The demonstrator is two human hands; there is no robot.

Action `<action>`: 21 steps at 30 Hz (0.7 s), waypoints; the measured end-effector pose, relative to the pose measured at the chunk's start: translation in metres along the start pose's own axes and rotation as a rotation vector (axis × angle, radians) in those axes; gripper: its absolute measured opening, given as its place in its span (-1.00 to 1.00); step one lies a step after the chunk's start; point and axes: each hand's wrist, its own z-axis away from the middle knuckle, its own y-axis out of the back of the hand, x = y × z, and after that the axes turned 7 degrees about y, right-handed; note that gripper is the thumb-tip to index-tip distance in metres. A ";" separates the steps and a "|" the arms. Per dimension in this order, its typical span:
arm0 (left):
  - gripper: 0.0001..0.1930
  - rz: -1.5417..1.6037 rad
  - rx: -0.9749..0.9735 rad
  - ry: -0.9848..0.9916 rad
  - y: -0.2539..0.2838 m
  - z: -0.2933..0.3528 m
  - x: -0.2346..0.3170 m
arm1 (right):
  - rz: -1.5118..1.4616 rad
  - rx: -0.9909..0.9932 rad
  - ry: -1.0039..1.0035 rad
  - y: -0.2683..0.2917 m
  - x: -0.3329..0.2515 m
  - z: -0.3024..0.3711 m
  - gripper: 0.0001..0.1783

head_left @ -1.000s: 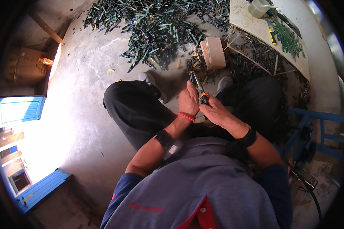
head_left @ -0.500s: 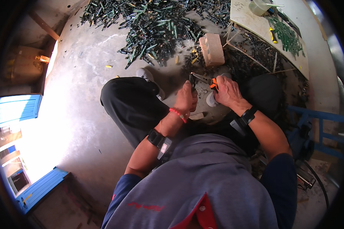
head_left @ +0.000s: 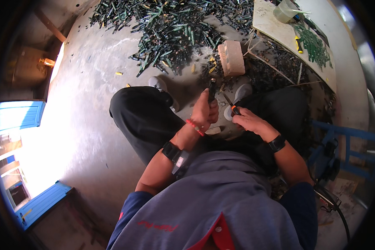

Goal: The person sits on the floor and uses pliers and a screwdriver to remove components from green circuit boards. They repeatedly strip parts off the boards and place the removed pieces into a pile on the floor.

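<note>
My left hand (head_left: 205,111) is closed around a dark, slim piece (head_left: 212,88) that stands up from the fist, with a small shiny tip at its far end. What kind of part it is, I cannot make out. To its right, my right hand (head_left: 254,122) grips pliers (head_left: 235,110) with orange and black handles. Their narrow metal jaws point forward and left, toward the dark piece but apart from it. The palm hides most of the handles.
A heap of dark and green strips (head_left: 175,37) covers the far floor. A pinkish brick block (head_left: 232,58) stands beyond my hands. At the far right, a pale board (head_left: 275,25) bears a plastic scoop (head_left: 284,11), a yellow-handled tool (head_left: 298,44) and green strips (head_left: 314,46).
My right hand has drawn back toward me with the pliers, and their jaws have come away from the dark piece. My left hand keeps its grip nearly in place.
</note>
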 end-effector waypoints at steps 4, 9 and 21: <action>-0.46 0.083 -0.111 0.051 0.004 0.000 0.001 | -0.014 0.162 -0.030 0.017 -0.013 0.006 -0.70; -0.47 0.112 -0.180 0.059 -0.002 0.005 0.005 | -0.036 0.345 0.174 0.052 -0.049 0.021 -0.77; -0.49 -0.002 -0.239 0.090 -0.049 0.011 0.057 | -0.129 0.382 0.342 0.104 -0.087 0.024 -0.66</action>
